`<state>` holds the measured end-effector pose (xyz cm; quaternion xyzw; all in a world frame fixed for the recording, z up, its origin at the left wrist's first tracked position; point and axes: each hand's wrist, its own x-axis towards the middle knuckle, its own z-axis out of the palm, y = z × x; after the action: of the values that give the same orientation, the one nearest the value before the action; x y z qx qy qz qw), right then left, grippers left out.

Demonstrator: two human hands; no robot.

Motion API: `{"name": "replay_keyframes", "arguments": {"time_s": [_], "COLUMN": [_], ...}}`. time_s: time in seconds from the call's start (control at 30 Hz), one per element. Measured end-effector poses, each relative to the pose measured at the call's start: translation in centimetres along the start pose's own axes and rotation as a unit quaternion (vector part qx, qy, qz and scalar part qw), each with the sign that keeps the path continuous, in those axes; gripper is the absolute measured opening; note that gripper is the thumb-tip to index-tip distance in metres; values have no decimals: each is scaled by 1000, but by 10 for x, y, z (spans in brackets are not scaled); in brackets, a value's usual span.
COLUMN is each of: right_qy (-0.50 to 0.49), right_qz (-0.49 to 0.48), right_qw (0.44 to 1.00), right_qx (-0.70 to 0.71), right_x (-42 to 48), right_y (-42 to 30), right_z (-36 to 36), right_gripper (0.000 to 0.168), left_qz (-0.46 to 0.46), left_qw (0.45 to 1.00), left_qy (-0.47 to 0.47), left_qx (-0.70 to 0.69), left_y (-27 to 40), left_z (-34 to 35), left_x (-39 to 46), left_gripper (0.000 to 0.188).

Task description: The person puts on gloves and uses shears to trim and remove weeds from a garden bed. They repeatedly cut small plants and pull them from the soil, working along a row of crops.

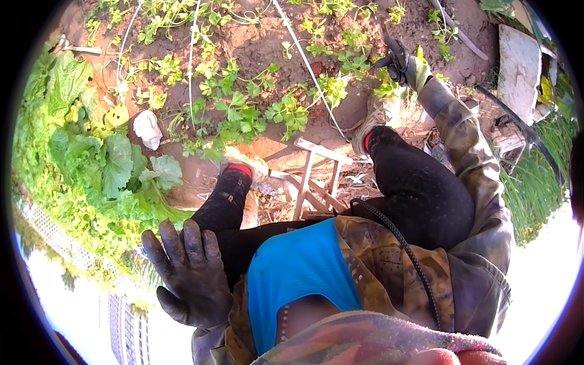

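Note:
My left hand (191,273), in a dark soiled glove, is raised with its palm towards me and its fingers spread, empty. Beyond my knee, my right hand (398,64) reaches over the leafy plants (388,86) in the soil bed. It wears a dark glove too, and its fingers are partly bent; whether they hold anything is unclear. Green celery-like seedlings (242,114) grow before my feet. White cords or thin strips (305,59) run across the bed.
Between my legs stands a small wooden frame (315,159), perhaps a stool. A whitish lump (147,130) lies beside broad-leaved greens (114,164) on the left. At the right are a pale slab (518,73), a dark curved hose or strap (524,127) and grassy plants (534,200).

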<state>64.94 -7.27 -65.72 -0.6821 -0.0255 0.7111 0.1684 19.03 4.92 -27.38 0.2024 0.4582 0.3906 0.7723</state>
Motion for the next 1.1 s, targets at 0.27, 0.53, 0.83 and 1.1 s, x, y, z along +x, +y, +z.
{"name": "replay_keyframes", "arguments": {"time_s": [0.27, 0.53, 0.83, 1.1], "right_qy": [18, -9, -17, 0], "right_qz": [25, -4, -13, 25], "right_qw": [963, 896, 884, 879], "right_qx": [-268, -444, -467, -476], "right_x": [6, 22, 32, 33], "right_y": [-14, -26, -19, -17], "right_z": [-11, 5, 10, 9], "right_gripper": [36, 37, 38, 45], "left_qz": [1, -7, -13, -5], "left_qw": [1000, 1000, 1000, 997], "left_qy": [6, 0, 16, 64], "left_qx": [-2, 4, 15, 30], "left_y": [-3, -2, -1, -2], "left_z": [4, 3, 4, 8], "left_x": [2, 4, 3, -1], "left_gripper": [79, 80, 81, 81]}}
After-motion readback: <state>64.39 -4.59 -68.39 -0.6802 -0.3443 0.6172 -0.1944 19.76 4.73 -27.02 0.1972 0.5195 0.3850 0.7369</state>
